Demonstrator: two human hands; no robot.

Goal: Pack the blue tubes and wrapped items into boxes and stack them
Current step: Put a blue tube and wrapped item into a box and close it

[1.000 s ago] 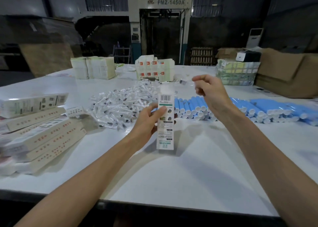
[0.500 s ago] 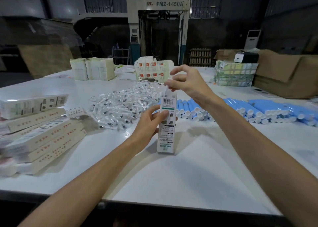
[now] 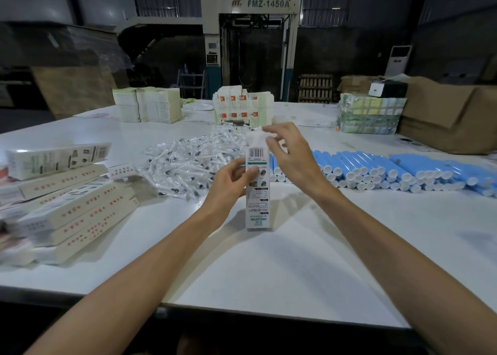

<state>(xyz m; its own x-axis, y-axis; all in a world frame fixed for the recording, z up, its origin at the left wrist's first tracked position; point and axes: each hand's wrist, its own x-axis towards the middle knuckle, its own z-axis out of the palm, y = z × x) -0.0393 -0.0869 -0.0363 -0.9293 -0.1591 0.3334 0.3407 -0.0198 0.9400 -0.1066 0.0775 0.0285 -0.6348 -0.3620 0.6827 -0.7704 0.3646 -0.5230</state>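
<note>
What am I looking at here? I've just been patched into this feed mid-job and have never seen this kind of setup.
There is no robot: the one picture comes from a camera on a person's head, looking down over both bare arms. The left hand grips a tall white box standing upright on the white table. The right hand is at the box's top flap, fingers loose; whether it touches is blurred. Behind the box lies a heap of clear-wrapped items. To the right, blue tubes with white caps lie stacked in rows. On the left sits a pile of filled boxes lying flat. Further back are bundles of flat cartons and a big machine.
</note>
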